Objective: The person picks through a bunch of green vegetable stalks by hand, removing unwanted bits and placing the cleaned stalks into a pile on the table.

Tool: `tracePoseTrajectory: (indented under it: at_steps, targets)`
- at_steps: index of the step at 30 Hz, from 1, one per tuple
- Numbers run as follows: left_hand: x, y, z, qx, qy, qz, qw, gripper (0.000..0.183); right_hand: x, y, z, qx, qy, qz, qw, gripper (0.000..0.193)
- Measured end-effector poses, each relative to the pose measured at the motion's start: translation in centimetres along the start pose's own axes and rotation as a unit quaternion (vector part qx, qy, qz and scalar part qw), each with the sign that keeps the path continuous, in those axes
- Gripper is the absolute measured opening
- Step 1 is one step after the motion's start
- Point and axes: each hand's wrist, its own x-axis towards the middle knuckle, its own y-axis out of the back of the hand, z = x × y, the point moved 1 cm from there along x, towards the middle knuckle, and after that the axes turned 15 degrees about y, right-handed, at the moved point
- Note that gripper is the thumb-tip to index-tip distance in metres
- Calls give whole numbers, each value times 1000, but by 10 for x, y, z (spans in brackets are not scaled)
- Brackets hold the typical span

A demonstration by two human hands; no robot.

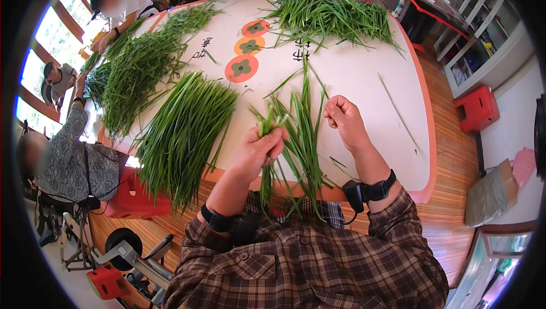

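My left hand is closed round a small bunch of garlic chives. Their pale cut ends poke up above the thumb and the leaves hang below the fist. Just right of it, a loose bundle of chives lies on the table and droops over the near edge. My right hand is raised beside that bundle, thumb and fingers pinched together. A thin leaf passes close to its fingertips, but whether anything is between them is too small to tell. Left of my left hand lies a thick, neatly lined-up pile of chives.
Larger chive heaps cover the table's left side and far right. The white table has an orange rim and printed fruit. Other people work along the left and far sides. Red stools and a cardboard box stand on the floor.
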Motion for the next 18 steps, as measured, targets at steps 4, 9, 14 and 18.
tracePoseTrajectory:
  at_steps: [4,9,14,18]
  targets:
    - [-18,20,23,81,-151,142,975,23,-1,-6,3,-153,-35,-66,985,21]
    - [-22,26,28,63,-184,131,972,22,1,-14,0,-368,-24,-135,920,29]
    - [-12,16,25,-94,-91,69,989,21,5,-18,-9,-309,-122,-135,934,20]
    - [5,15,13,-148,-68,-9,987,17,15,-21,-20,-227,-138,-115,957,19]
